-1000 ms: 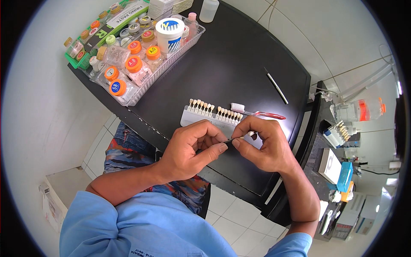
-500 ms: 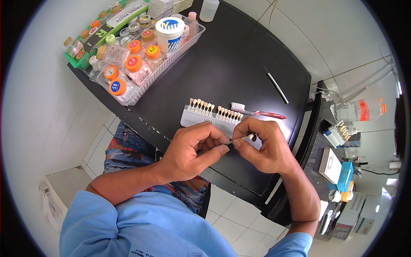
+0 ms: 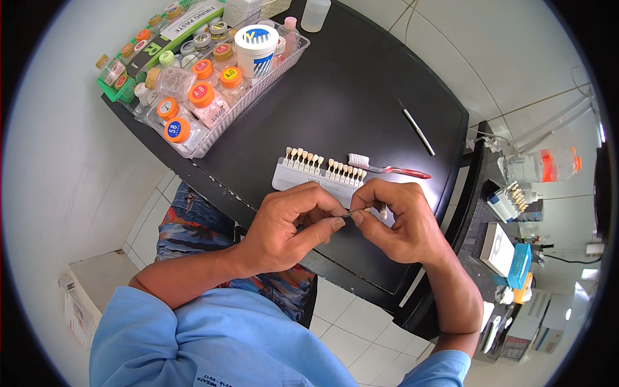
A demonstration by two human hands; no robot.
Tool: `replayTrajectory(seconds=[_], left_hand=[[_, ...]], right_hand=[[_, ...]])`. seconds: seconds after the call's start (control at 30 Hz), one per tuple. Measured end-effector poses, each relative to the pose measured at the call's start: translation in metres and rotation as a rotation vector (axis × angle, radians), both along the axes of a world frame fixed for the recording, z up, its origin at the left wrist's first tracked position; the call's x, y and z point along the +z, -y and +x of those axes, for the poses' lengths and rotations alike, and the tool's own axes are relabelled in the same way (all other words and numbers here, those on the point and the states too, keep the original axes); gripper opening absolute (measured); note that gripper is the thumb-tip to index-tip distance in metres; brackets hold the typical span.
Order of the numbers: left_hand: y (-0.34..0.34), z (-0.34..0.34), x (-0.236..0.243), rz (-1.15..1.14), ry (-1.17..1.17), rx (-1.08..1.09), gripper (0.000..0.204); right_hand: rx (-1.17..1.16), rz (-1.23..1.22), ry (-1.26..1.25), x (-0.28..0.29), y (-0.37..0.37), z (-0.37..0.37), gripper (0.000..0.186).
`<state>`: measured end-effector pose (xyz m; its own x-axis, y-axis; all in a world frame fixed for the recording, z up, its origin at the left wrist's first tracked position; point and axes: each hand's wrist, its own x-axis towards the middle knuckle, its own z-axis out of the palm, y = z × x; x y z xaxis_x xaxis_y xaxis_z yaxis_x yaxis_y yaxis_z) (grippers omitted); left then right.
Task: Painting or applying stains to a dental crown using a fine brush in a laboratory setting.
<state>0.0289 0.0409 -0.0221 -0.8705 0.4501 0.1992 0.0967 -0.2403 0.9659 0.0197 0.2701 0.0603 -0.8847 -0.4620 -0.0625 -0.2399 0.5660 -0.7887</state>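
Note:
Close together over the table's near part, both my hands are closed in pinches. Between thumb and forefinger, my left hand (image 3: 284, 226) grips one end of a thin rod (image 3: 349, 213). My right hand (image 3: 405, 226) pinches the same rod farther right; a small whitish piece (image 3: 383, 211) shows among its fingers, partly hidden. Just beyond my hands lies a grey tooth shade guide (image 3: 290, 178) with a row of tooth-coloured tabs; my fingers cover part of it. A red-handled toothbrush (image 3: 400, 172) rests against its far right side.
The black table (image 3: 335, 84) bears a thin pointed tool (image 3: 419, 132) at right. At the far left stands a clear plastic basket (image 3: 242, 103) of orange-capped jars, with a translucent bottle (image 3: 314, 15) beyond. A side counter (image 3: 474, 258) holds a second shade guide (image 3: 506, 203) and a blue basket (image 3: 520, 266).
The small whitish piece by my right fingers has turned and now hangs lower and more upright. My right fingers have shifted slightly on the rod; my left hand stays nearly still.

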Motion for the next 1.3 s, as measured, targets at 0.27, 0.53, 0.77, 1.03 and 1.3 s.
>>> replayTrajectory(seconds=[0.27, 0.53, 0.77, 1.03, 1.3], left_hand=[[0.000, -0.001, 0.001, -0.002, -0.033, 0.011, 0.006], [0.002, 0.002, -0.003, 0.030, 0.147, -0.008, 0.006], [-0.001, 0.002, -0.003, 0.105, 0.195, 0.037, 0.006], [0.000, 0.000, -0.004, 0.094, 0.199, 0.011, 0.008], [0.032, -0.005, 0.014, -0.061, 0.099, -0.003, 0.035]], right_hand=[[0.027, -0.056, -0.058, -0.005, 0.000, 0.001, 0.019], [-0.042, -0.078, -0.107, -0.007, 0.007, 0.001, 0.019], [-0.094, -0.057, -0.058, -0.003, 0.009, 0.002, 0.020], [-0.108, -0.208, 0.005, -0.010, -0.001, -0.002, 0.016], [-0.221, -0.240, 0.029, -0.012, -0.011, -0.004, 0.013]])
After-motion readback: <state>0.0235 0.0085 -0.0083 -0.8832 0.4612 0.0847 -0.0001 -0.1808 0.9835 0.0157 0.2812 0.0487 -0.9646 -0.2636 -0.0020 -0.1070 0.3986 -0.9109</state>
